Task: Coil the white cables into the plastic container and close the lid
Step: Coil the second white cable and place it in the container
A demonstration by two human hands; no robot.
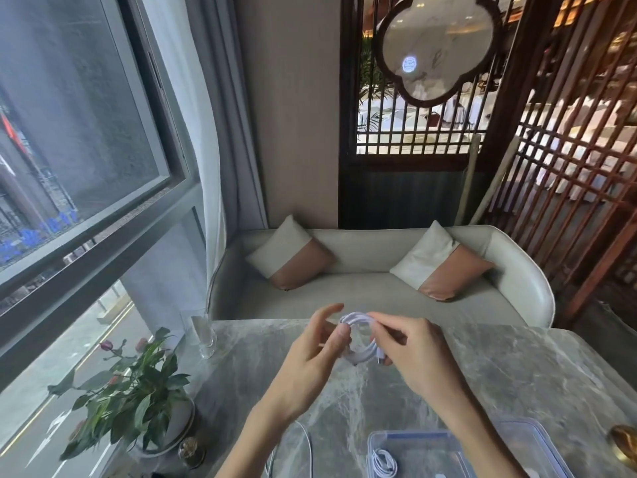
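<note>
Above the table (517,367), both hands hold a white coil (360,357). Left hand (312,353) pinches its left side, forefinger lifted. Right hand (410,350) fingers curl round the right side and plug end. Container (374,439) sits nearer, looks open, one cable (384,462) inside. Suggest keeping the loops pinched until the coil lies flat in it.
</note>
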